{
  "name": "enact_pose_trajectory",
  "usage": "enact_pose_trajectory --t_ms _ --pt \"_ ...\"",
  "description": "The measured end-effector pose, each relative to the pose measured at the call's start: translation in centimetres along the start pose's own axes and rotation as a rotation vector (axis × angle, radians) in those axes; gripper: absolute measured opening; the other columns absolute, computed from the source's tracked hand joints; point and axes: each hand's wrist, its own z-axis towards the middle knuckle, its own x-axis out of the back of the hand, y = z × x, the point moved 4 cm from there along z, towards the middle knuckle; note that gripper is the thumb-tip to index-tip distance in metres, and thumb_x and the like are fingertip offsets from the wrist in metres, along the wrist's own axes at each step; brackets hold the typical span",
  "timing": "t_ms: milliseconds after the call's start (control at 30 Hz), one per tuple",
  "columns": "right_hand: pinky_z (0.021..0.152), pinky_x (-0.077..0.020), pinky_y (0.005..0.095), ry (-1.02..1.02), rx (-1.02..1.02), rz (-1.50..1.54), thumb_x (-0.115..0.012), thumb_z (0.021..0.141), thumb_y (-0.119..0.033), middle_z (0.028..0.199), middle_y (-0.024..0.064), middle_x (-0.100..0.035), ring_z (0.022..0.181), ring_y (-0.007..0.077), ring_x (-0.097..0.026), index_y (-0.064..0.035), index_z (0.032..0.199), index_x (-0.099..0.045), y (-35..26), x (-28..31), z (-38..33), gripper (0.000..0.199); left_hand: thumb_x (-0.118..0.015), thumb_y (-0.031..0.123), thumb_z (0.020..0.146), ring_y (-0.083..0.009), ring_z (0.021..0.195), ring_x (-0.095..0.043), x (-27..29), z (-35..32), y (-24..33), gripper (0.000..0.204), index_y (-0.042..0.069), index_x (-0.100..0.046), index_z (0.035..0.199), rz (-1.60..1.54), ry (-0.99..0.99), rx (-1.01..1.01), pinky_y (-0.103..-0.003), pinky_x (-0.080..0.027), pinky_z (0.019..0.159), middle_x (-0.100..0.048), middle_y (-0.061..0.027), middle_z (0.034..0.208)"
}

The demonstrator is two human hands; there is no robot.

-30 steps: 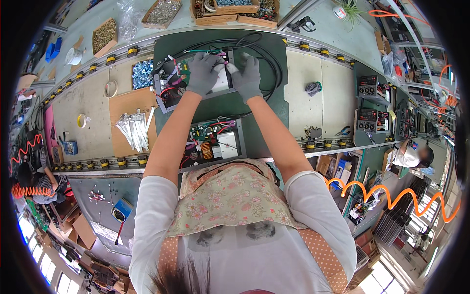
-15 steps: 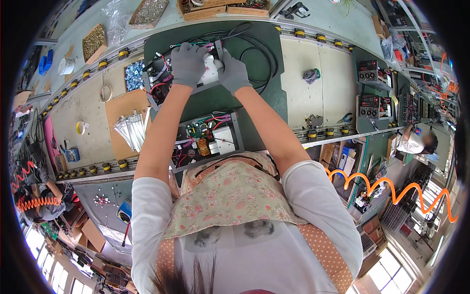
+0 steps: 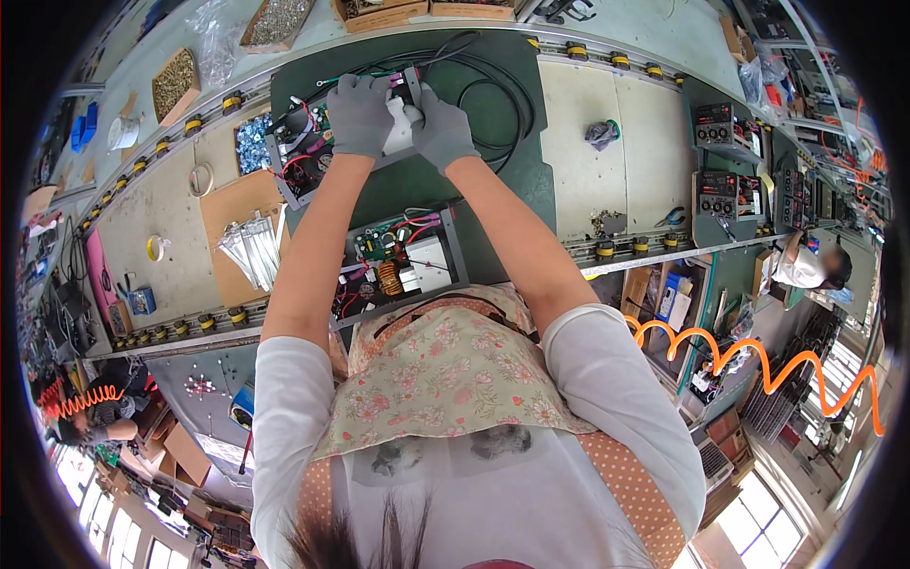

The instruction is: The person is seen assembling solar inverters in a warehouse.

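Note:
Both my hands wear grey gloves and work at the farther open metal case [image 3: 411,87], which is full of wires and electronic parts. My left hand [image 3: 361,116] lies over its middle with curled fingers; what the fingertips grip is hidden. At the case's right end my right hand [image 3: 442,130] closes around the upright end panel. Between the hands shows a white part [image 3: 398,139]. Closer to my body stands a second open case [image 3: 455,248], untouched, with a green circuit board [image 3: 377,243], a copper coil [image 3: 390,278] and a white plate [image 3: 434,267] inside.
A black cable [image 3: 533,109] lies looped behind and right of my hands on the green board. Left are a box of blue small parts [image 3: 253,144] and metal strips [image 3: 250,250] on cardboard. Pliers [image 3: 671,216] and finished-looking units [image 3: 725,194] stand right; a person [image 3: 804,267] works beyond.
The view has shifted slightly. Both hands stay on the farther case, the right one a little further left together with the end panel. The nearer case stays put.

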Motion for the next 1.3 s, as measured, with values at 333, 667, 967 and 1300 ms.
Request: enact_pose_trajectory --t_ms 333,667,967,1300 --pt "0.07 -0.0504 0.0488 -0.008 0.008 -0.053 -0.051 0.096 -0.028 0.085 0.0202 -0.067 0.078 0.0389 -0.066 0.0023 0.134 -0.046 0.4 -0.5 -0.7 0.049 -0.066 0.016 0.074 -0.0245 0.086 -0.06 -1.3 -0.3 1.0 0.011 0.014 -0.069 0.084 -0.129 0.172 0.024 -0.038 -0.05 0.072 -0.067 -0.0012 0.085" --pt "0.074 -0.0531 0.048 -0.169 -0.031 -0.109 -0.056 0.089 -0.02 0.09 0.0201 -0.07 0.084 0.0378 -0.068 0.0013 0.138 -0.04 -1.4 0.3 0.7 0.056 -0.068 0.027 0.081 -0.0294 0.106 -0.058 3.4 -2.2 1.0 0.036 0.017 -0.066 0.116 -0.061 -0.102 0.335 -0.049 -0.046 0.088 -0.065 -0.0051 0.109" --pt "0.078 -0.0533 0.0494 -0.103 -0.102 -0.234 -0.051 0.096 -0.031 0.093 0.0218 -0.07 0.087 0.0399 -0.068 -0.0001 0.116 -0.055 -1.6 0.0 3.7 0.037 -0.06 0.033 0.083 -0.0431 0.117 -0.054 3.5 -13.6 -8.2 0.066 0.011 -0.039 0.141 -0.449 0.102 1.334 -0.053 -0.042 0.1 -0.05 -0.0207 0.133" --pt "0.075 -0.0535 0.0506 -0.051 -0.294 -0.166 -0.053 0.094 -0.037 0.082 0.0222 -0.069 0.082 0.0417 -0.068 -0.003 0.091 -0.061 -1.8 0.5 -7.5 0.035 -0.059 0.032 0.082 -0.0452 0.112 -0.059 5.1 -14.1 -8.8 0.062 0.009 -0.044 0.137 -0.478 -0.14 1.24 -0.051 -0.046 0.098 -0.056 -0.0234 0.126"
